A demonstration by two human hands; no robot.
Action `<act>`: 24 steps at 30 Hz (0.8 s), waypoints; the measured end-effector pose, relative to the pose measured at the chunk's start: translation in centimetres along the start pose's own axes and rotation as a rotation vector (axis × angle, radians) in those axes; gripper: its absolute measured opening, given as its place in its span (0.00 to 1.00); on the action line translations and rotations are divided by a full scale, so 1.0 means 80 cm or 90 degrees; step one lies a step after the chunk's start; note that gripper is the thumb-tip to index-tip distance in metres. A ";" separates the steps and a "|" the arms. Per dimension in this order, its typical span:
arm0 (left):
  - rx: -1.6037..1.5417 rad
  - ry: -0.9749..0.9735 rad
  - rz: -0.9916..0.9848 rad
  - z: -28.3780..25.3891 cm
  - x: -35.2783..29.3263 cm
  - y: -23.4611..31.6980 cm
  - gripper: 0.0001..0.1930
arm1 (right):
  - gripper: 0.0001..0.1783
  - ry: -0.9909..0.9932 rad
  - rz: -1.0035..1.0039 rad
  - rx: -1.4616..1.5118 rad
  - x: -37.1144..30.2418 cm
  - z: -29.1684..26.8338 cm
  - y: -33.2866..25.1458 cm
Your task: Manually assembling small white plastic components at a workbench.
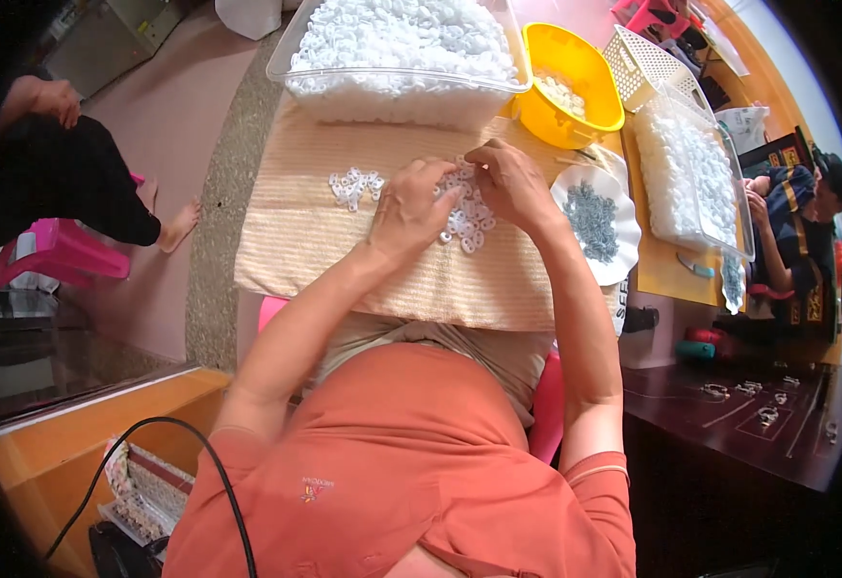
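Note:
A loose pile of small white plastic pieces [470, 220], several showing a round hole, lies on the striped beige towel [296, 241]. My left hand [413, 209] rests against the pile's left side, its fingers curled toward the thumb. On the far right side, my right hand [514, 183] bends over the pile with its fingertips pinched together. Whatever is between the fingertips of either hand is too small or too hidden to name. To the left sits a smaller group of the same white pieces [355, 188]. A white scalloped plate [627, 231] of small dark grey pieces [591, 220] stands right of my right hand.
Behind the towel stands a clear bin [392, 104] heaped with white pieces. Beside it are a yellow basin [565, 123] and a cream perforated basket [637, 67]. Another full clear bin [692, 169] is at right. One person [791, 222] sits right, another [64, 183] left.

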State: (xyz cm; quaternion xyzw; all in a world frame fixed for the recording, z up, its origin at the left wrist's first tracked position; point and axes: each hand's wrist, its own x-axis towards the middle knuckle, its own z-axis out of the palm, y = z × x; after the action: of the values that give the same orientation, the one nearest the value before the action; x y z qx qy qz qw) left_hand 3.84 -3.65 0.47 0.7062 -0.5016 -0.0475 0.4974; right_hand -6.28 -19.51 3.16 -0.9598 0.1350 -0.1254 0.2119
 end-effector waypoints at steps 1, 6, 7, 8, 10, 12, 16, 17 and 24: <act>-0.012 0.003 -0.013 -0.007 -0.001 0.005 0.14 | 0.13 0.040 -0.012 0.008 -0.005 -0.001 0.002; 0.077 0.064 0.028 -0.058 -0.015 -0.018 0.11 | 0.07 0.132 0.038 0.060 -0.040 -0.024 -0.003; 0.100 0.069 0.018 -0.075 -0.019 -0.019 0.11 | 0.07 0.144 0.063 0.081 -0.050 -0.037 -0.011; 0.122 0.072 0.008 -0.090 -0.023 -0.021 0.11 | 0.06 0.156 0.089 0.102 -0.061 -0.046 -0.013; 0.129 0.071 -0.001 -0.109 -0.032 -0.026 0.10 | 0.07 0.189 0.047 0.052 -0.084 -0.058 0.008; 0.186 0.059 -0.041 -0.123 -0.044 -0.031 0.09 | 0.07 0.208 0.068 0.048 -0.105 -0.068 0.017; 0.124 -0.005 -0.114 -0.122 -0.060 -0.039 0.09 | 0.07 0.228 0.138 0.065 -0.144 -0.084 0.022; 0.150 -0.007 -0.091 -0.122 -0.061 -0.040 0.09 | 0.07 0.232 0.138 0.050 -0.151 -0.084 0.024; 0.229 -0.062 -0.031 -0.120 -0.057 -0.042 0.07 | 0.07 0.240 0.172 0.038 -0.180 -0.083 0.022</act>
State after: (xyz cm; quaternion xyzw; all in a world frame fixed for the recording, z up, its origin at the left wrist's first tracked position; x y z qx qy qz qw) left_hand 9.25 6.09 0.82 0.7927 -0.5081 -0.0032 0.3369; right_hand -22.00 -19.01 5.60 -0.8861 0.2955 -0.2766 0.2259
